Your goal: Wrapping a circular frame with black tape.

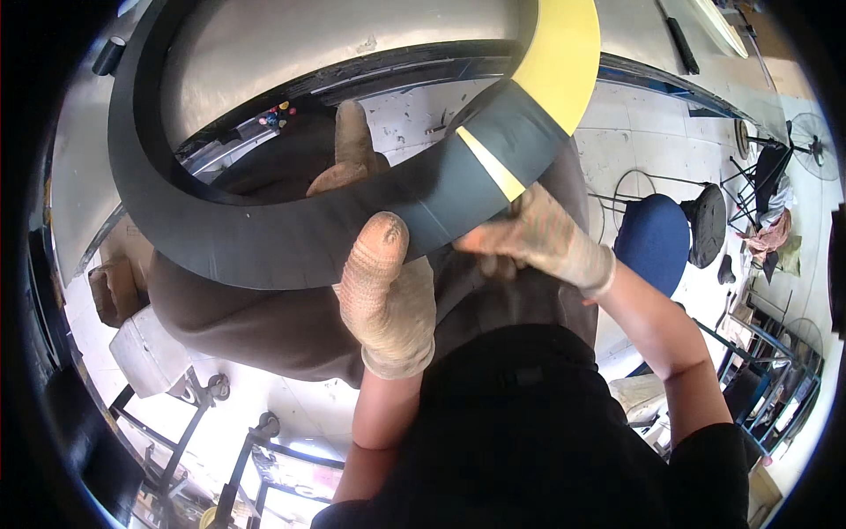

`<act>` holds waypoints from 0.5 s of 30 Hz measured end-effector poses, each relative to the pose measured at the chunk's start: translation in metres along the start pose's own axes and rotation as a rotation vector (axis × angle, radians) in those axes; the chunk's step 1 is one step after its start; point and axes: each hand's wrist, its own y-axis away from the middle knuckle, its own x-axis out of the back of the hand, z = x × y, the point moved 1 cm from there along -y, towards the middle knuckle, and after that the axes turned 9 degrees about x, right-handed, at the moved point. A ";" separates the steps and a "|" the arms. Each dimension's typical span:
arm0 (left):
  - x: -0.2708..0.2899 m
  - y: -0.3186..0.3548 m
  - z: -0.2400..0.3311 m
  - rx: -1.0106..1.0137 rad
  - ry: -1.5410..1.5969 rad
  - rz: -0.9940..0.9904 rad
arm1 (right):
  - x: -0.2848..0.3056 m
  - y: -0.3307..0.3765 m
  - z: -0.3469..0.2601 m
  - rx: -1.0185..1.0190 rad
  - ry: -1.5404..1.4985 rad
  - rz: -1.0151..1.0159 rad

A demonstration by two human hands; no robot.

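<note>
A large flat ring lies across my lap and reaches up over the workbench. Most of it is covered in black, wrinkled in places; its upper right stretch is bare yellow, and a thin yellow wedge shows between black layers. My left hand, in a knitted glove, is closed round the ring's near side, thumb on top and a finger showing inside the ring. At the outer edge by the wedge is my right hand, also gloved, its fingers blurred and partly under the ring.
Behind the ring stands a metal-topped workbench with a black roll at its left. A blue stool seat is on my right, near a fan. To the left are a cardboard box and a wheeled frame.
</note>
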 end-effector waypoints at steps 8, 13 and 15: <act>0.023 -0.004 0.017 -0.055 0.020 0.075 | 0.027 -0.097 0.040 0.404 0.015 0.067; 0.022 0.005 0.017 0.024 0.247 0.035 | 0.037 -0.083 0.044 0.425 -0.088 0.064; 0.020 0.006 0.013 0.056 0.239 0.002 | 0.044 -0.055 0.025 0.362 -0.162 0.009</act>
